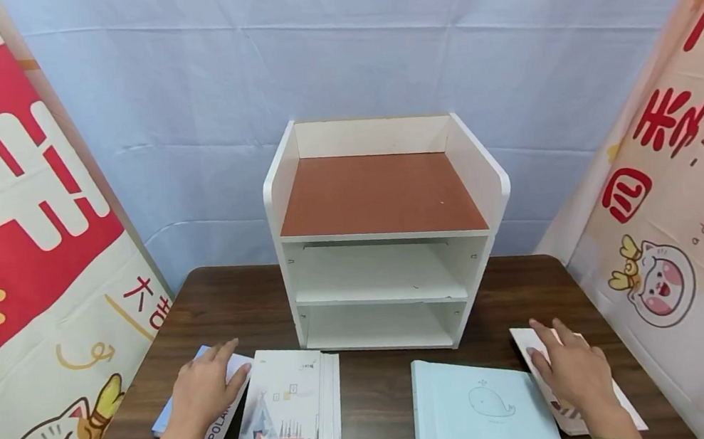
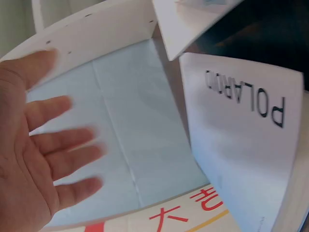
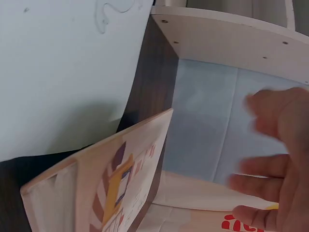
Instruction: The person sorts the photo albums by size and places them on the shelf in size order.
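Note:
My left hand (image 1: 202, 391) hovers with fingers spread over a blue-and-white book marked POLAROID (image 1: 222, 410); in the left wrist view its fingers stand apart from that book (image 2: 241, 140). Beside it lies a stack of thin books, the top one with a pastel tent picture (image 1: 283, 398). On the right, my right hand (image 1: 573, 371) is over a white illustrated book (image 1: 625, 402), fingers extended. The right wrist view shows this book (image 3: 130, 179) below the hand, with nothing between the fingers. A pale blue book with a whale drawing (image 1: 475, 407) lies just left of it.
A white shelf unit (image 1: 393, 301) with a brown top (image 1: 378, 192) and two bare compartments stands at the back middle of the dark wooden table (image 1: 371, 403). Pale blue cloth (image 1: 366, 46) hangs behind, with printed banners (image 1: 12, 176) at both sides.

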A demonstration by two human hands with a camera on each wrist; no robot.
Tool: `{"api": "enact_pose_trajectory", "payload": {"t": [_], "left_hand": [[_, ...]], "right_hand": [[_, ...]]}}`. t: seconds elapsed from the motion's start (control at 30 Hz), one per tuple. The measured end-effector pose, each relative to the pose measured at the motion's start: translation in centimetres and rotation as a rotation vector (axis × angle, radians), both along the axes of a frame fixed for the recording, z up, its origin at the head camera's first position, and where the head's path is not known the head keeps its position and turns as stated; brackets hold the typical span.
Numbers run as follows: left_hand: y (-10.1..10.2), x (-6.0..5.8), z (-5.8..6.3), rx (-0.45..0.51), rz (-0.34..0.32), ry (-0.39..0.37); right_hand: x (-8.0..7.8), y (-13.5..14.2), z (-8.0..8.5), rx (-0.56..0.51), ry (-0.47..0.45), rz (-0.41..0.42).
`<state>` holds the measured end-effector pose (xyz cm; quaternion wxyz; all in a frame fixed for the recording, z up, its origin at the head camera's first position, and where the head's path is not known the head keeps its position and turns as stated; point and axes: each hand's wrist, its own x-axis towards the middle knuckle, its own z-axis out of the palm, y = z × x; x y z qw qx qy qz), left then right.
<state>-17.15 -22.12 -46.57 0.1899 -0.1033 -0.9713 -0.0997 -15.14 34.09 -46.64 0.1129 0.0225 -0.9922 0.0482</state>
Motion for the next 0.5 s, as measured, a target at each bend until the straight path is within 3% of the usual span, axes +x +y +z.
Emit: {"api": "enact_pose_trajectory", "payload": {"t": [0.1, 0.23, 0.5], "left_hand": [[0.02, 0.0, 0.32, -0.041, -0.015, 0.018], [0.03, 0.0, 0.54, -0.047, -0.008, -0.016], [0.28, 0.63, 0.09, 0.012, 0.009, -0.061]], "right_hand": [[0.03, 0.01, 0.18, 0.024, 0.002, 0.01], [0.14, 0.07, 0.16, 0.033, -0.011, 0.017], [0.43, -0.49, 0.25, 0.008, -0.042, 0.007]]}}
